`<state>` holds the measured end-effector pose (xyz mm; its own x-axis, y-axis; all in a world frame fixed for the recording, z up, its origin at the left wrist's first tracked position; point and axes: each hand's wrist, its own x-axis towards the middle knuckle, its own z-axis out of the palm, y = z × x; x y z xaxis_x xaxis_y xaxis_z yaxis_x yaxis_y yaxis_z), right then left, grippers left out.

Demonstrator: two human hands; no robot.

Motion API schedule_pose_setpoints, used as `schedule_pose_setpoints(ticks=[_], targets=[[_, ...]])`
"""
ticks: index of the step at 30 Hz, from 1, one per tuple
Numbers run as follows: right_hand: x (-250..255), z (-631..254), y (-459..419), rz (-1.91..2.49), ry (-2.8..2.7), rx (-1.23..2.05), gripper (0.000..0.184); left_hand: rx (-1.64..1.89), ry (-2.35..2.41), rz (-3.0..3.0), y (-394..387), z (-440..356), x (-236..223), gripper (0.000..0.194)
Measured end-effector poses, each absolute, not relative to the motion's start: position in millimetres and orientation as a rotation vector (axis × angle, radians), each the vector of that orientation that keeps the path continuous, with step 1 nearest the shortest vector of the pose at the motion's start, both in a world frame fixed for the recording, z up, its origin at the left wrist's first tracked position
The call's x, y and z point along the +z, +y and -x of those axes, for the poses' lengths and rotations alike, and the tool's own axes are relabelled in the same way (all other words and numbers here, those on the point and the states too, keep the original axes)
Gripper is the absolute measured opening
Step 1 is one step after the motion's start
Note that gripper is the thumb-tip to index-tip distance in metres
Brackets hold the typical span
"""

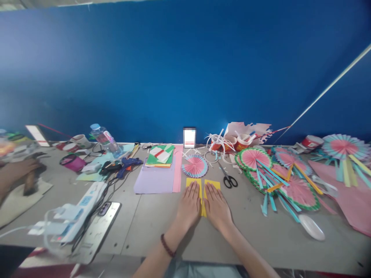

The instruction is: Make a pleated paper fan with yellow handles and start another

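My left hand lies flat, fingers stretched out, on a yellow paper piece in front of me. On the yellow paper just to the right, my right hand presses flat as well. A narrow gap runs between the two yellow parts; whether they are joined is hidden. Just beyond my fingers is a round pleated paper fan, pink with a light blue rim. Black-handled scissors lie right of my right hand. Stacked coloured paper rests on a purple sheet to the left.
Finished paper fans with ribbon strips pile up at right, near a white oval object. At left are a power strip, a phone, a glue gun and a bottle. Another person's hand shows far left.
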<state>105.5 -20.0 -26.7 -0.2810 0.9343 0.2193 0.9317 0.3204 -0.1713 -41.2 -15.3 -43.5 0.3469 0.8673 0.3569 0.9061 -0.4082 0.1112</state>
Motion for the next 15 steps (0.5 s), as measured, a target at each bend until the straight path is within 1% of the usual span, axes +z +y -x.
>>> schedule_pose_setpoints(ticks=[4,10,15], targets=[[-26,-109,-21,1.661,-2.321,0.004,0.05,-0.524,-1.625,2.44,-14,42,-50,0.048],[-29,-129,-14,1.676,-2.249,0.036,0.05,-0.541,-1.65,2.444,-16,41,-47,0.05],[-31,-140,-7,1.623,-2.217,0.021,0.048,-0.522,-1.689,2.481,-15,41,-46,0.048]])
